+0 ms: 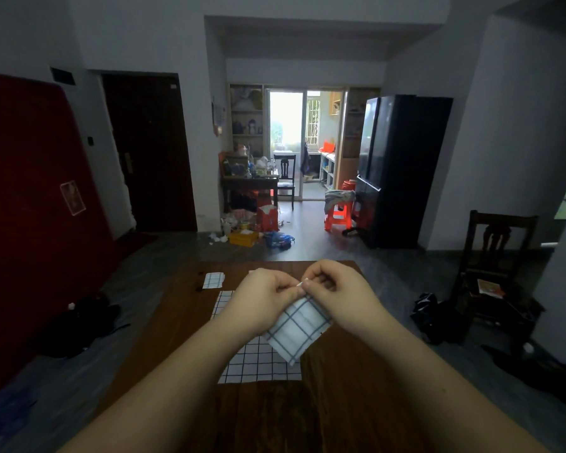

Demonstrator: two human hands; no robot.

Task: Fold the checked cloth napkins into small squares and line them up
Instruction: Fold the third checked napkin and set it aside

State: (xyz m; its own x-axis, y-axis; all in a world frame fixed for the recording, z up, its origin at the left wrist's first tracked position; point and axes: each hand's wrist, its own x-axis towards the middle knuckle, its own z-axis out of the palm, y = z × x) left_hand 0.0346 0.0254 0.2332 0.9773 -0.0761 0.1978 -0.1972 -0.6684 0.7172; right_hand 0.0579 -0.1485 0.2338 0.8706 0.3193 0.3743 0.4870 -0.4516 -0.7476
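Napkin (298, 328), blue check, part folded, held in both hands over the table (347, 393).

Left hand (265, 300) and right hand (339, 291) meet at the napkin's upper corner. The fingers (321, 282) of both are curled and pinch that corner, knuckles close together. The rest of the napkin hangs below as a tilted square; whether its lower tip touches anything cannot be told. Beneath it a flat cloth (258, 364), white with a black grid, lies spread on the table, partly hidden by the left forearm. A folded napkin (213, 280), a small square, lies near the table's far left edge, well apart from the hands. Beyond the table: a dark chair (497, 256) at right, a black fridge (402, 168), an orange stool (339, 215) on the floor.
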